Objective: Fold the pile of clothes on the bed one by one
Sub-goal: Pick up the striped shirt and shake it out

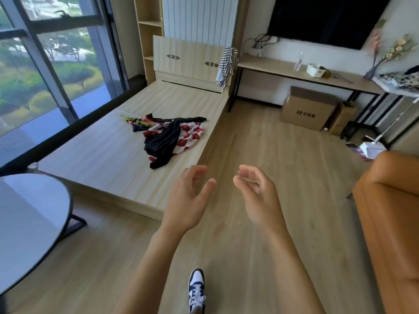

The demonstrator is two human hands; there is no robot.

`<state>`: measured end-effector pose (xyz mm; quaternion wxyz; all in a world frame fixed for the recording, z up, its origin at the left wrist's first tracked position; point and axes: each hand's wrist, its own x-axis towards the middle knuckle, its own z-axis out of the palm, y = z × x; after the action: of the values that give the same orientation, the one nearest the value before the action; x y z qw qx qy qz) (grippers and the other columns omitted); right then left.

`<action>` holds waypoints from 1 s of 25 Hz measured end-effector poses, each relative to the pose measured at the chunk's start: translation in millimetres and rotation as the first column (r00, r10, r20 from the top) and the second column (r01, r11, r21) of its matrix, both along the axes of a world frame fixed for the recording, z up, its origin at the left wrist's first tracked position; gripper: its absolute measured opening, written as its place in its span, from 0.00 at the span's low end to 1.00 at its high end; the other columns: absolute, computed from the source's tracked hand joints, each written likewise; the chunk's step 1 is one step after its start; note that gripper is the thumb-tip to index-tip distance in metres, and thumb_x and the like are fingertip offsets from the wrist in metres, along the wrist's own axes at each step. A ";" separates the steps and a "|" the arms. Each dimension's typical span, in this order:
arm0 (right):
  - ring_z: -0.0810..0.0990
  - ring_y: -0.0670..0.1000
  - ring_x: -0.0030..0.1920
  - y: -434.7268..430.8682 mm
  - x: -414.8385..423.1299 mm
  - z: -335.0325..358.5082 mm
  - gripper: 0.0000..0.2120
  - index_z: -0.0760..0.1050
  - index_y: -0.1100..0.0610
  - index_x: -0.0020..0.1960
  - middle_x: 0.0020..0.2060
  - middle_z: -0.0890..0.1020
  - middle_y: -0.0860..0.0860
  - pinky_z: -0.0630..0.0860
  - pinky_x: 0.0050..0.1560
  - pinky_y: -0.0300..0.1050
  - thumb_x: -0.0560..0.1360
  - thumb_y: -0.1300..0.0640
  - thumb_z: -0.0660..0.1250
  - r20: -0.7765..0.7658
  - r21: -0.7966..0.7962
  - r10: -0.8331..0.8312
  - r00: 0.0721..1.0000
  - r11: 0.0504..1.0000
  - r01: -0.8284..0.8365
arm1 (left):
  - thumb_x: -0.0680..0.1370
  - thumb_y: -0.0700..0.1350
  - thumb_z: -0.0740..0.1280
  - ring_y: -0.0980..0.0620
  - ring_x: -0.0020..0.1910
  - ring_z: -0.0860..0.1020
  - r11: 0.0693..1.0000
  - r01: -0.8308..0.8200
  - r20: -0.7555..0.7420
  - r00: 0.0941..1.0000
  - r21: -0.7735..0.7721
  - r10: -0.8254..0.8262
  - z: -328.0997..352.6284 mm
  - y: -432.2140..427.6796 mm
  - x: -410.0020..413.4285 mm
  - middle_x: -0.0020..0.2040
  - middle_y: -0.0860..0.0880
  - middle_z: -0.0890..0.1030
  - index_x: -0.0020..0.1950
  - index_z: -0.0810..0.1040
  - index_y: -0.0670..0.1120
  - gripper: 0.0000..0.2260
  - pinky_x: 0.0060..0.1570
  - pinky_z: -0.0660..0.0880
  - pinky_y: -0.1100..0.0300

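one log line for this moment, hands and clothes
stage: before first grasp | left hand: open, empty | right hand: open, empty | clothes pile: heaped on bed, untouched, nothing folded

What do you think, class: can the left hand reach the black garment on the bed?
Probably not yet: the left hand hovers open, short of the black garment. Nothing blocks the way; stepping closer should do.

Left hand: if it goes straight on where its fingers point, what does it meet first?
Likely the bed, near its floor-side edge, then the black garment of the clothes pile. Nothing shows between the left hand and the bed; depth is unclear from one view.
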<state>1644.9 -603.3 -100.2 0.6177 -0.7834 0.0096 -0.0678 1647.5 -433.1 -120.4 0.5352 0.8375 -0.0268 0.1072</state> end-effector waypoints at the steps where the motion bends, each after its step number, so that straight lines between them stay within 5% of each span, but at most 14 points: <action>1: 0.81 0.39 0.57 -6.2 33.6 -1.6 0.14 0.77 0.50 0.64 0.58 0.82 0.43 0.74 0.54 0.34 0.79 0.51 0.69 -0.001 -0.019 0.005 1.000 1.000 -0.005 | 0.80 0.56 0.65 0.60 0.60 0.77 1.000 0.013 0.001 1.000 0.003 -0.013 -3.3 -8.7 36.1 0.63 0.57 0.78 0.68 0.75 0.52 0.18 0.61 0.77 0.53; 10: 0.82 0.39 0.57 -52.0 308.5 21.1 0.14 0.77 0.52 0.64 0.58 0.82 0.45 0.74 0.54 0.32 0.79 0.52 0.69 0.019 0.003 -0.073 0.997 0.997 0.073 | 0.77 0.61 0.64 0.59 0.60 0.78 0.995 0.097 0.024 0.995 -0.010 -0.097 22.7 -58.3 320.2 0.62 0.56 0.79 0.68 0.75 0.51 0.23 0.59 0.79 0.50; 16: 0.81 0.36 0.55 -80.9 504.9 0.6 0.13 0.77 0.51 0.64 0.58 0.82 0.45 0.75 0.50 0.30 0.79 0.52 0.68 0.025 -0.005 -0.018 1.000 1.000 0.018 | 0.80 0.56 0.66 0.57 0.61 0.78 1.000 0.030 0.009 1.000 0.000 -0.030 2.7 -86.7 500.7 0.64 0.54 0.79 0.69 0.75 0.50 0.20 0.61 0.78 0.52; 25: 0.83 0.45 0.57 -129.0 804.7 39.7 0.14 0.76 0.53 0.65 0.57 0.83 0.47 0.75 0.53 0.36 0.80 0.52 0.68 0.049 0.070 0.083 0.995 0.994 -0.086 | 0.73 0.69 0.61 0.54 0.55 0.82 0.990 -0.126 -0.028 0.992 -0.056 0.124 26.1 -123.2 762.4 0.61 0.56 0.79 0.68 0.73 0.57 0.27 0.50 0.82 0.45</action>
<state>2449.6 -732.2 -60.4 0.6477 -0.7588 -0.0352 -0.0592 2409.9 -556.3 -94.3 0.5518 0.8229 0.0354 0.1309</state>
